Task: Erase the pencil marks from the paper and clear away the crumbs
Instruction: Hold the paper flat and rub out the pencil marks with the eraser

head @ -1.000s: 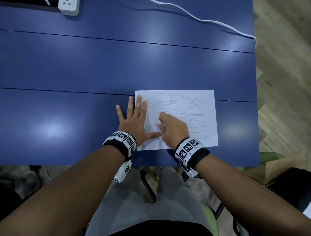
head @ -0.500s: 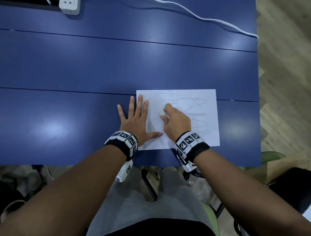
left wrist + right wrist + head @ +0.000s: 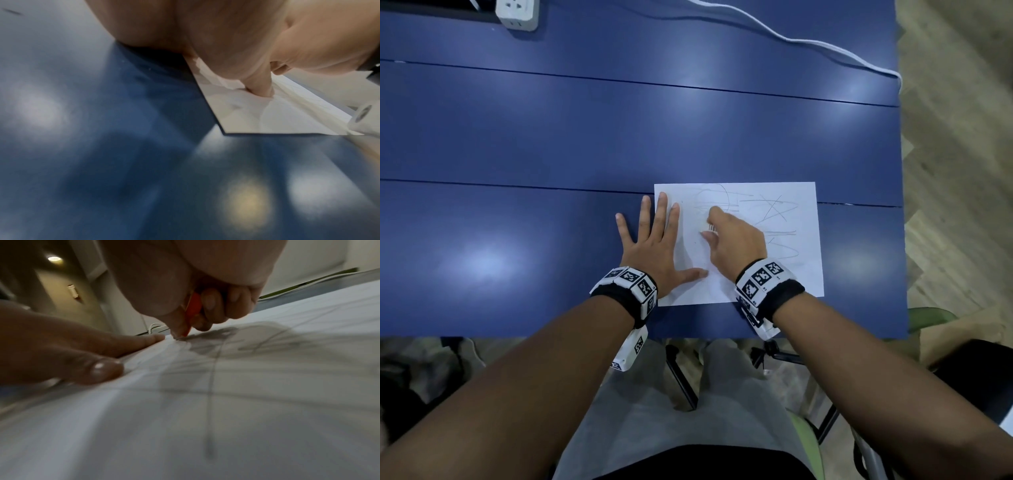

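A white paper (image 3: 803, 274) with grey pencil marks (image 3: 774, 212) lies near the front edge of a blue table (image 3: 551, 137). My left hand (image 3: 654, 243) lies flat, fingers spread, across the paper's left edge, and its thumb (image 3: 259, 84) presses on the sheet. My right hand (image 3: 710, 226) is over the left half of the paper and pinches a small eraser (image 3: 193, 308) with an orange sleeve, tip down on the paper (image 3: 226, 402). A smudged grey patch (image 3: 211, 339) lies just beside the tip. No crumbs are clear in any view.
A white power strip (image 3: 517, 13) sits at the table's far left edge. A white cable (image 3: 791, 39) runs across the far right corner. The table's right edge (image 3: 899, 205) lies just past the paper, with wooden floor beyond.
My right hand has slid the eraser up the paper, away from me, then slightly left. The left hand and the paper have stayed in place.
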